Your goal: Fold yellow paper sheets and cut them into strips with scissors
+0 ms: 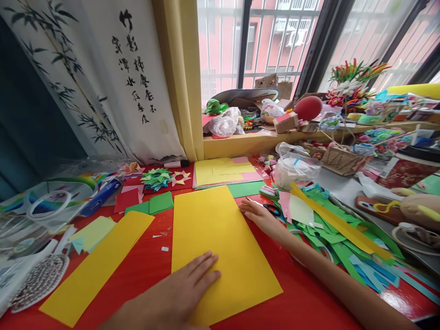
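A large sheet of yellow paper (213,224) lies flat on the red table (137,284) in front of me. My left hand (185,284) rests on its lower left part, fingers stretched out and holding nothing. At the sheet's upper right edge is my right hand (257,215), its fingers extended along the border. Close beside that hand lie scissors (273,209) with black handles, partly hidden behind it. A folded yellow strip (99,266) sits left of the sheet, and small white scraps (165,249) are scattered between them.
Green, blue and yellow paper strips (330,224) pile up at the right. Behind the sheet lies a stack of coloured paper (223,172). Folded paper stars (156,178), a blue cutter (101,197) and a beaded coil (41,279) are at the left. A lidded cup (409,169) stands far right.
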A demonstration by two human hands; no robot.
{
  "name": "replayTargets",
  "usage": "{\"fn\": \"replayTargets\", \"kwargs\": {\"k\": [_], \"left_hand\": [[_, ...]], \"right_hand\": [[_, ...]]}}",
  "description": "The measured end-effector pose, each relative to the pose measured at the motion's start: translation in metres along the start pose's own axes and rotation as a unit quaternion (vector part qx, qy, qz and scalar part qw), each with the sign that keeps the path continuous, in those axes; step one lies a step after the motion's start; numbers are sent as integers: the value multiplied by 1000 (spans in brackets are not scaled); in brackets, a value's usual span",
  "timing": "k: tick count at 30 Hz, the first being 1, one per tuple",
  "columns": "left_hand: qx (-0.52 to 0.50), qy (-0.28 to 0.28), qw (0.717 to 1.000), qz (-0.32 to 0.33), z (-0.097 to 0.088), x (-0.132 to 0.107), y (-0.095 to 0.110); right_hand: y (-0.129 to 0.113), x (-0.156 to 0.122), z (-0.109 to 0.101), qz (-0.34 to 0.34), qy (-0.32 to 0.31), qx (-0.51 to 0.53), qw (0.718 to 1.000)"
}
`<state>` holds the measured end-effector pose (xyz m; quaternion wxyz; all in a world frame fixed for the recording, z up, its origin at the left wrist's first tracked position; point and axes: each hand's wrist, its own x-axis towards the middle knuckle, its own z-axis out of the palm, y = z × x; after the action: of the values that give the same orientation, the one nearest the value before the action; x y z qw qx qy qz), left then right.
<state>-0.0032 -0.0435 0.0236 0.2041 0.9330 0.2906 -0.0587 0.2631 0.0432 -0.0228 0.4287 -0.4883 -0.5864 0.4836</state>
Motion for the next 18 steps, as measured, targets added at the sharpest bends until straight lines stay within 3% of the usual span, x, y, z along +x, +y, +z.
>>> {"fn": "replayTargets", "kwargs": {"k": [4, 9, 13, 15, 18], "left_hand": [[20, -14, 1000, -3, 1, 0, 4], [19, -29, 999, 0, -7, -3, 3], [7, -3, 1000, 18, -14, -5, 3], [18, 6, 999, 26, -15, -5, 4], [46, 11, 999, 23, -14, -3, 4]], "right_hand": [[-6, -1, -2, 45, 1, 46, 998], [0, 1, 1, 32, -10, 64, 997], [-7, -1, -1, 10, -14, 10, 1000], [-22, -14, -5, -15, -5, -39, 999], [-48, -55, -6, -70, -22, -133, 988]]}}
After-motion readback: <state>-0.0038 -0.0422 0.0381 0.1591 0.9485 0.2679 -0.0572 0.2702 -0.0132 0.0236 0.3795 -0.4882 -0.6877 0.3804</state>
